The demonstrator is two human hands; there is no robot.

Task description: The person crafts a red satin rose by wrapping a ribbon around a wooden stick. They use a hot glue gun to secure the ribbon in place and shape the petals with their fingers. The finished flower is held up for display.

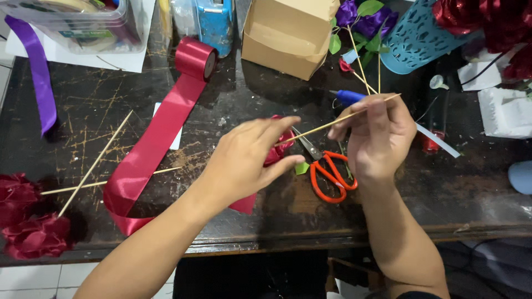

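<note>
- A small red ribbon rose [281,145] is pinched by the left hand [249,160]; its fingers [280,126] are curled around the flower, with the thumb pressed under it.
- The rose is held in the air, just above the middle of the dark, scratched worktop [100,105].
- A thin wooden stick [338,119] is stuck into the rose and is pinched by the right hand [377,138]; the fingers [363,111] are pressed together on it near its far end.
- Orange-handled scissors [327,171] are seen lying on the worktop just under the two hands.
- A roll of red ribbon [197,58] is set near the back, and its long shiny tail is stretched toward the front edge, under the left wrist.
- Two bare sticks [94,163] are laid crossed over each other at the left.
- Finished dark red roses [33,232] are placed at the front left corner.
- A purple ribbon [39,72] is draped at the far left.
- A brown cardboard box [288,36] is set at the back, with purple flowers [366,19] and a light blue basket [413,39] beside it.
</note>
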